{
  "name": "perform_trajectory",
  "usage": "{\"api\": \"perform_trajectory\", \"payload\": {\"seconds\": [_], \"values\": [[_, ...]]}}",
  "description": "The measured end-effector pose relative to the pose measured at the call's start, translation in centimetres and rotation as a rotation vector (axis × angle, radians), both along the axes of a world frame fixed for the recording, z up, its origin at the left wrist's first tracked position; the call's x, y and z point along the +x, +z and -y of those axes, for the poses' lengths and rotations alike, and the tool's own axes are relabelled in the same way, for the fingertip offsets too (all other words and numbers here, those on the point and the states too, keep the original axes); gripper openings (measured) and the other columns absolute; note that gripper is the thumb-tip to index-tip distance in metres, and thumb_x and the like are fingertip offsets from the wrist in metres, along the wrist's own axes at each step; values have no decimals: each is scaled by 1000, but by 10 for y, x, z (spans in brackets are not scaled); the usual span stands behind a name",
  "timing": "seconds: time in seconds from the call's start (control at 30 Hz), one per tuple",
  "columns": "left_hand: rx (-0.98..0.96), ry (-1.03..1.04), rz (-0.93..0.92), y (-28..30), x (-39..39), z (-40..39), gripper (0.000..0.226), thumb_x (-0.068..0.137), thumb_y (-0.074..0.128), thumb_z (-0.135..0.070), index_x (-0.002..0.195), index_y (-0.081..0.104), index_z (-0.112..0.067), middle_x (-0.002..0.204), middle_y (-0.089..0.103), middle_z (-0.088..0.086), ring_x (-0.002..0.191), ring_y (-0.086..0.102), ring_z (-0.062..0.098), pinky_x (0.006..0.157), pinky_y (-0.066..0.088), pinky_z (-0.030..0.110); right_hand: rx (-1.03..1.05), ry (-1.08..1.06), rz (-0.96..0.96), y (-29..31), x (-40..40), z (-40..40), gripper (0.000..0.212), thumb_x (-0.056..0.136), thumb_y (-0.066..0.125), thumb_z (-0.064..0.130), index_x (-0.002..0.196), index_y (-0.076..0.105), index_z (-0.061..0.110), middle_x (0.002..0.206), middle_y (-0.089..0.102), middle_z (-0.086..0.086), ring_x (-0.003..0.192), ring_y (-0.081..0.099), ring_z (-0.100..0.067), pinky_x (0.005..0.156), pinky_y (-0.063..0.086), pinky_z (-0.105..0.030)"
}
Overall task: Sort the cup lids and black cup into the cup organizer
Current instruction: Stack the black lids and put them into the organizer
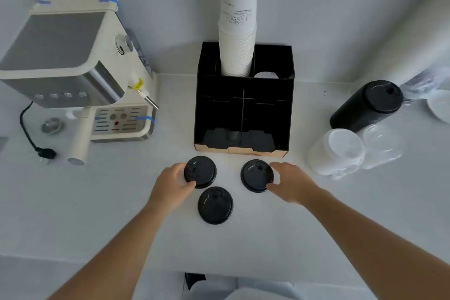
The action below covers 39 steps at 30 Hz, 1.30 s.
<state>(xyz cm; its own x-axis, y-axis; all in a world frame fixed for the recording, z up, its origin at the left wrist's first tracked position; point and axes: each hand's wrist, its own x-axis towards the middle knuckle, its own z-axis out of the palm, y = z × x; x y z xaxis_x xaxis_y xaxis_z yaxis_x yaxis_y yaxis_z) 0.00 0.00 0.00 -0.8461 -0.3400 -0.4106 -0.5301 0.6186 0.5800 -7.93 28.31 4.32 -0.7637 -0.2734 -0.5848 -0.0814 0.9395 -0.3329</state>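
Fingers and thumb of the left hand [170, 181] curl round the left edge of a black cup lid [200, 172], pinching its rim, while the right hand [291, 181] grips the right edge of a second black lid [257, 175] in the same way, thumb near and fingers far. Both lids lie on the white counter [267, 231], apart from one another, just in front of the black cup organizer [243, 109]. A third black lid [215, 205] lies free on the counter, nearer than the two held lids and between the two forearms, just beside the left hand's lid. The organizer stands upright at the middle of the counter with its front compartments split by a thin divider; a tall stack of white paper cups [237, 31] rises from its far left slot. To the right, well apart from the hands, a black cup [367, 106] with its lid on lies tilted on its side, and just in front of it rest sleeves of clear lids [341, 151] in plastic wrap. At the far left stands a cream espresso machine [73, 68] with its black power cord [28, 129] trailing on the counter.
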Motion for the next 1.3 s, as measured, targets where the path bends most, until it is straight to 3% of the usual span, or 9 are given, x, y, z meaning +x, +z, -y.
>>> {"api": "perform_trajectory", "payload": {"seconds": [0.17,0.3,0.6,0.9,1.13,1.3], "values": [[-54,4,-45,-7,-4,-7,63,76,76,-29,132,50,-15,129,51,10,124,48,26,95,42,35,-36,-90,-32,-15,4,17,83,85,66,37,154,24,20,155,39,-3,135,44,-29,104,45,-40],[-113,-3,-25,-12,-9,-10,85,74,75,-44,145,36,-15,144,41,8,132,42,27,104,41,42,-16,-108,-93,-25,5,29,93,81,70,41,155,19,21,154,39,-1,132,45,-30,99,50,-42],[-195,-67,10,-15,-20,-21,94,68,72,-59,144,34,-18,144,40,3,127,44,26,101,42,41,82,-42,-118,-37,5,38,101,77,74,49,154,18,17,155,37,-1,135,40,-28,104,45,-44],[-312,-142,19,-16,-26,-22,86,70,72,-57,138,40,-16,134,48,5,120,48,27,94,46,40,90,-24,-129,-37,5,39,88,77,75,44,148,29,18,150,42,-2,132,43,-28,103,45,-43],[-169,-97,-9,-13,-12,-3,91,67,78,-49,142,39,-16,136,46,4,122,49,24,98,46,38,-71,-6,-126,-24,21,43,93,77,75,44,152,25,22,154,38,2,132,44,-26,102,44,-38],[20,-29,-27,-8,13,20,94,66,83,-39,145,38,-17,139,42,-1,127,46,17,100,37,26,-209,48,-80,-22,50,52,91,74,76,43,149,27,28,151,39,8,134,39,-18,103,43,-34]]}}
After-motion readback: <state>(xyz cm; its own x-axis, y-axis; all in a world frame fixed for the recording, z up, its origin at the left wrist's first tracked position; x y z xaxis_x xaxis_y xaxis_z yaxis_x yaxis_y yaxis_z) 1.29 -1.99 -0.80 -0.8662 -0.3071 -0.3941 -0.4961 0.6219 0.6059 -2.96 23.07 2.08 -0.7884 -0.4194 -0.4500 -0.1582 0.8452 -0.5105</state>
